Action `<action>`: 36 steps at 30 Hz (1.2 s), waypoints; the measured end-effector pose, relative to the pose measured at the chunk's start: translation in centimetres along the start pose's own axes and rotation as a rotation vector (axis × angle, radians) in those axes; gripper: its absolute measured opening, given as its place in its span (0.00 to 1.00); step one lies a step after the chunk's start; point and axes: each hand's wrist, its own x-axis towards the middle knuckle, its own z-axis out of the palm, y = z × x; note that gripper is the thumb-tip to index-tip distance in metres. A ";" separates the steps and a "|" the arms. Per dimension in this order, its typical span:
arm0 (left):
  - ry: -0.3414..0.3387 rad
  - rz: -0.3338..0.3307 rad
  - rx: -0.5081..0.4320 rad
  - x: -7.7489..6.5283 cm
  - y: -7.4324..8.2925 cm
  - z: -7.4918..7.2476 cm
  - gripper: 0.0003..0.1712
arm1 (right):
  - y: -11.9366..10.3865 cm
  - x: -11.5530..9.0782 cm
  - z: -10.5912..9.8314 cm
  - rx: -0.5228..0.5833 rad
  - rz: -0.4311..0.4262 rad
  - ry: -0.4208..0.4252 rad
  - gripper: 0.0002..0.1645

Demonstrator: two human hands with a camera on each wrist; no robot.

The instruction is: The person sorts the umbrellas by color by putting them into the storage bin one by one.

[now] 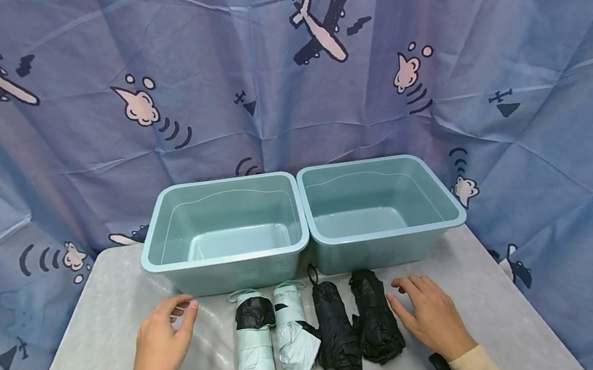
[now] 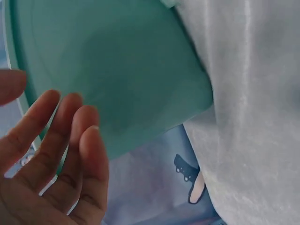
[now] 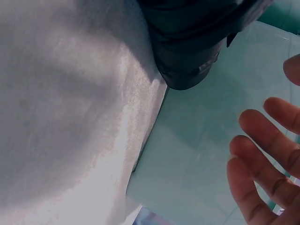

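Note:
Side by side on the table lie two folded pale green umbrellas, the left one (image 1: 254, 342) with a black band and the other (image 1: 294, 338) with a loose flap. To their right are two folded black umbrellas, one (image 1: 336, 330) with a wrist loop and one (image 1: 376, 319) at the far right. My left hand (image 1: 161, 344) hovers left of the row, fingers relaxed, holding nothing. Just right of the last black umbrella, my right hand (image 1: 427, 316) is also relaxed and holds nothing. Both wrist views show loosely bent fingers (image 2: 61, 154) before a green bin wall.
Behind the umbrellas stand two green plastic bins, the left bin (image 1: 230, 276) and the right bin (image 1: 381, 251), rims nearly touching. A pale cloth covers the table (image 1: 99, 329). A blue curtain (image 1: 262, 79) with airplane prints hangs behind.

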 end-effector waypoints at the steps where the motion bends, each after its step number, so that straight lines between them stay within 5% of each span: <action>1: 0.020 -0.015 -0.020 0.2 -0.1 -0.3 0.08 | 0.0 0.0 0.0 0.001 0.005 -0.004 0.11; 9: 0.323 -0.224 -0.196 2.0 -1.1 -2.0 0.15 | -0.2 0.0 -0.2 0.059 0.059 -0.042 0.12; 13: 0.365 -0.254 -0.245 3.4 -1.9 -2.6 0.18 | -0.3 -0.1 -0.2 0.091 0.097 -0.072 0.14; 18: 0.262 -0.281 -0.321 5.5 -2.9 -2.9 0.24 | -0.4 -0.1 -0.1 0.115 0.129 -0.098 0.16; 28: -0.079 -0.280 -0.527 8.7 -4.8 -2.3 0.40 | -0.8 0.1 -0.1 0.143 0.153 -0.143 0.19; 36: -0.177 -0.261 -0.633 9.8 -5.7 -1.5 0.42 | -0.7 0.1 -0.1 0.148 0.148 -0.169 0.20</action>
